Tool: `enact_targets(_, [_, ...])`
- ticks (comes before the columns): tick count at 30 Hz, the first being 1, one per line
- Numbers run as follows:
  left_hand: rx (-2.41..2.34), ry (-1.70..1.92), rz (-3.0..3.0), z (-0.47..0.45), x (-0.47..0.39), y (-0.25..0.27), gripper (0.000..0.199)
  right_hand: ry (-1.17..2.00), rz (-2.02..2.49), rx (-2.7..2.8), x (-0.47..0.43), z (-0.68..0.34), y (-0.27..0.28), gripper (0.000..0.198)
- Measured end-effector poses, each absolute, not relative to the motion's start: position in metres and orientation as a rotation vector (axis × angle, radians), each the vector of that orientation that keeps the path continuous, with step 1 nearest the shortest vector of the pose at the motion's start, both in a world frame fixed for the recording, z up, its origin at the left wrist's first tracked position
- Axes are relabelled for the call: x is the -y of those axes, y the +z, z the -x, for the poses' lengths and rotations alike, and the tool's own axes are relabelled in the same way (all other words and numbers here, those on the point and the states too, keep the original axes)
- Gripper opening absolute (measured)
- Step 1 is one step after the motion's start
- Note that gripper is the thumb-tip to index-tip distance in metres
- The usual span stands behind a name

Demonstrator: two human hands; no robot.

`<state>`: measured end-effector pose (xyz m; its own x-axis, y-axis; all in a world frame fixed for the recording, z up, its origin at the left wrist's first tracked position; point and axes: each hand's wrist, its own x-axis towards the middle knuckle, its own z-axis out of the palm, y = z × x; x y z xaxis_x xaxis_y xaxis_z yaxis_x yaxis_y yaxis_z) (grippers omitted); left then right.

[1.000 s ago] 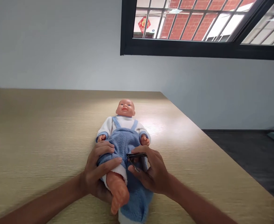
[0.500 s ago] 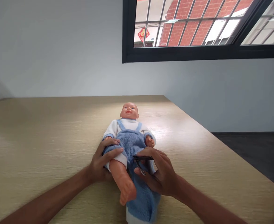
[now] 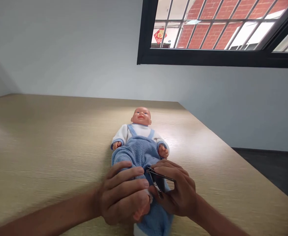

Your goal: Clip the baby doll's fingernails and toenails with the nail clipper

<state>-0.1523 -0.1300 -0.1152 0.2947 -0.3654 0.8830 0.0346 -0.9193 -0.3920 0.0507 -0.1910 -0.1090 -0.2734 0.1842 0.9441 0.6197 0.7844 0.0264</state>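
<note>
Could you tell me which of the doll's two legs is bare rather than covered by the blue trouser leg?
The leg gripped by the left hand; the other lies in blue fleece beside the right hand.

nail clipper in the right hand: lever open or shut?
Open. The nail clipper in the right hand shows its lever raised off the body in a V, spreading toward the doll's foot, which the left hand grips.

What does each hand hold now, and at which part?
The left hand wraps around the doll's bare foot. The right hand pinches a dark nail clipper at its rear end, open tip towards the foot.
</note>
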Motion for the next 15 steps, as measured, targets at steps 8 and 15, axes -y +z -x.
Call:
enact_targets(8, [-0.222, -1.713, 2.417, 0.143, 0.132, -0.096, 0.022, -0.521, 0.521, 1.779, 0.193, -0.046, -0.106, 0.028])
enact_targets(15, [-0.130, -1.804, 2.684, 0.133, 0.152, -0.091, 0.047, -0.473, 0.588, 1.759, 0.216, -0.048, -0.102, 0.041])
